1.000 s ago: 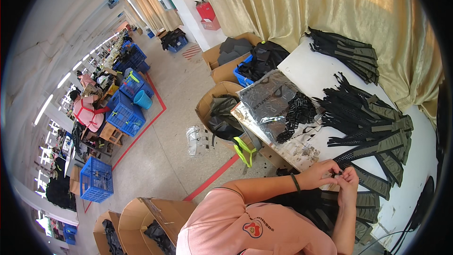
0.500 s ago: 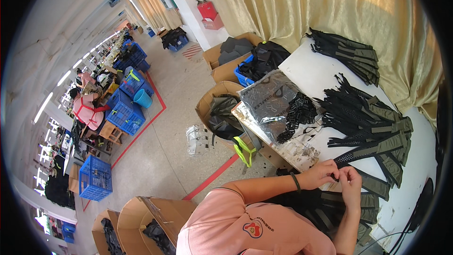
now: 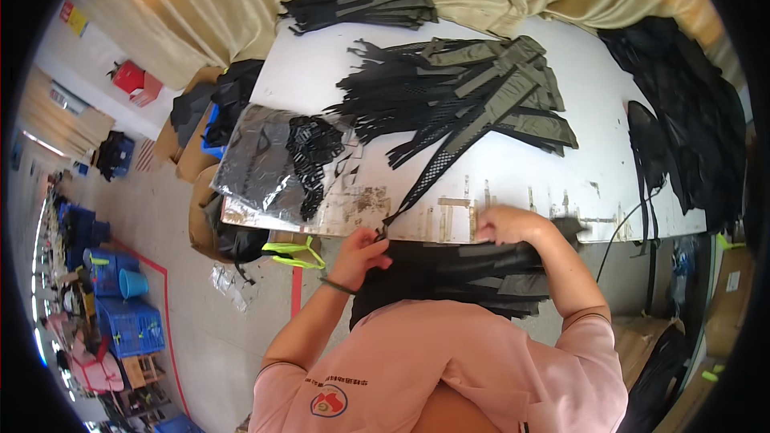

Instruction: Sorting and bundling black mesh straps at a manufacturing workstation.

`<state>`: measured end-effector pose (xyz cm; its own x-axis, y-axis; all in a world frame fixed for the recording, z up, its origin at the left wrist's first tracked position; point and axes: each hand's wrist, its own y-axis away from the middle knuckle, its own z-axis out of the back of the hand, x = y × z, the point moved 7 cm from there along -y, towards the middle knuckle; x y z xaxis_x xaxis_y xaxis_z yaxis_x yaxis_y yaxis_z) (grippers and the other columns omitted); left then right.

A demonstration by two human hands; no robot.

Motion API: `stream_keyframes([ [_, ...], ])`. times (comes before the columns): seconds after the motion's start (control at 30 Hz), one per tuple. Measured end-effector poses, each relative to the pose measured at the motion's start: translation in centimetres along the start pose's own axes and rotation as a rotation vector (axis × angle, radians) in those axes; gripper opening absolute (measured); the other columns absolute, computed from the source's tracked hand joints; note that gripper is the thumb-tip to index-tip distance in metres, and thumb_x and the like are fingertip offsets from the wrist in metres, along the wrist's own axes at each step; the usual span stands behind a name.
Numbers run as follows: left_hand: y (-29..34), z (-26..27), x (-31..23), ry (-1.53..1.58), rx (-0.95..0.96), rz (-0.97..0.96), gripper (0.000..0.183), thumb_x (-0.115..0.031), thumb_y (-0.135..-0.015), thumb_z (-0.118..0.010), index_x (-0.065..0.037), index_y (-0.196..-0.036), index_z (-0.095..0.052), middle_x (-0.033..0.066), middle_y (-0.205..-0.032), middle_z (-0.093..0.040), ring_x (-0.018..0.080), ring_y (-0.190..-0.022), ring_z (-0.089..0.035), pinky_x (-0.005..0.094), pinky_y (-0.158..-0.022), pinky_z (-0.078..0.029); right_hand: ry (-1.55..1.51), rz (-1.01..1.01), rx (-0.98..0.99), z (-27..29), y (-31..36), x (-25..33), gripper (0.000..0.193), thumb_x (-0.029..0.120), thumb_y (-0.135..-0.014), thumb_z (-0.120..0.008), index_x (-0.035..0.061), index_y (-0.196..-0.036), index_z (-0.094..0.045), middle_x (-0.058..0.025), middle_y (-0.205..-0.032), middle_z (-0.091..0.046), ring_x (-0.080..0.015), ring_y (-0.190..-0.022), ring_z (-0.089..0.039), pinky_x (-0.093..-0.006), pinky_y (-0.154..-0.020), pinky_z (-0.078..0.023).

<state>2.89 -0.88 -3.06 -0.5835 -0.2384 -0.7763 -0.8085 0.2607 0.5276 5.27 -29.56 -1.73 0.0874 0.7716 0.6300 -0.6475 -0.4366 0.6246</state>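
My left hand (image 3: 365,256) is closed at the near edge of the white table, pinching the thin end of a black mesh strap (image 3: 433,172). A small dark piece shows at the fingertips, too small to name. That strap runs up to an olive fabric panel on a pile of similar mesh straps (image 3: 401,92). Over the table edge to the right, my right hand (image 3: 507,226) has its fingers bent and blurred; whether they hold anything is unclear. More black and olive straps (image 3: 457,277) lie below the edge, against my body.
A clear plastic bag (image 3: 257,156) and a heap of black buckles (image 3: 309,160) lie at the table's left. Another strap bundle (image 3: 361,2) is at the back. Black fabric (image 3: 690,104) and a cable (image 3: 622,224) are at the right. Cardboard boxes (image 3: 200,216) stand beside the table.
My view has swung to the right, toward the table. My hands, together before at a small black piece, are now apart, the right one farther right; the left still holds the strap end.
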Motion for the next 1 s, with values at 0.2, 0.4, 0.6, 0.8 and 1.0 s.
stream_keyframes([
  [0.2, -1.0, 1.3, -0.5, -0.57, 0.088, 0.074, 0.021, -0.019, -0.083, -0.068, -0.005, -0.086, -0.052, 0.0036, -0.063, -0.055, 0.0145, -0.057, -0.059, 0.0296, -0.05, -0.047, 0.165, 0.277, -0.379, 4.3, -1.3, 2.8, 0.009, 0.012, -0.08, -0.059, 0.0049, -0.082, -0.062, -0.0139, -0.083, -0.064, -0.0312, -0.08, -0.061, -0.0384, -0.074, -0.047],
  [0.4, -0.6, -0.8, -6.7, -1.287, -0.189, -0.58, 0.032, -0.034, -0.076, -0.068, -0.004, -0.08, -0.057, 0.015, -0.084, -0.059, 0.034, -0.079, -0.058, 0.0416, -0.067, -0.045, 0.612, 0.584, -0.793, 7.0, -6.9, 8.4, 0.043, 0.001, -0.071, -0.058, 0.0058, -0.114, -0.059, -0.0137, -0.127, -0.052, -0.0329, -0.123, -0.042, -0.04, -0.102, -0.036],
  [0.6, -6.0, -4.4, -3.9, -1.493, -0.079, -0.668, 0.035, -0.029, -0.063, -0.078, -0.007, -0.084, -0.062, 0.0126, -0.089, -0.06, 0.0314, -0.092, -0.056, 0.0419, -0.076, -0.046, 0.652, 0.392, -0.788, 5.3, -7.8, 5.8, 0.036, 0.006, -0.065, -0.065, 0.0093, -0.101, -0.062, -0.0109, -0.107, -0.058, -0.0287, -0.108, -0.051, -0.0514, -0.102, -0.029],
  [0.8, -7.9, -1.5, -3.1, -1.284, -0.095, -0.662, 0.022, -0.016, -0.065, -0.074, -0.008, -0.076, -0.057, 0.0108, -0.08, -0.057, 0.0319, -0.085, -0.055, 0.0423, -0.072, -0.044, 0.514, 0.23, -0.704, 4.8, -4.8, 6.2, 0.038, 0.01, -0.06, -0.075, 0.0087, -0.095, -0.06, -0.0098, -0.097, -0.057, -0.0299, -0.096, -0.055, -0.047, -0.085, -0.039],
  [1.0, -7.4, -2.1, -5.6, -1.205, 0.028, -0.612, 0.019, -0.015, -0.067, -0.072, -0.007, -0.073, -0.056, 0.0105, -0.071, -0.058, 0.0326, -0.072, -0.057, 0.0416, -0.062, -0.044, 0.296, 0.066, -0.615, 4.4, -2.5, 4.4, 0.037, 0.011, -0.057, -0.08, 0.0032, -0.084, -0.055, -0.0141, -0.091, -0.057, -0.0359, -0.083, -0.057, -0.0421, -0.072, -0.045],
])
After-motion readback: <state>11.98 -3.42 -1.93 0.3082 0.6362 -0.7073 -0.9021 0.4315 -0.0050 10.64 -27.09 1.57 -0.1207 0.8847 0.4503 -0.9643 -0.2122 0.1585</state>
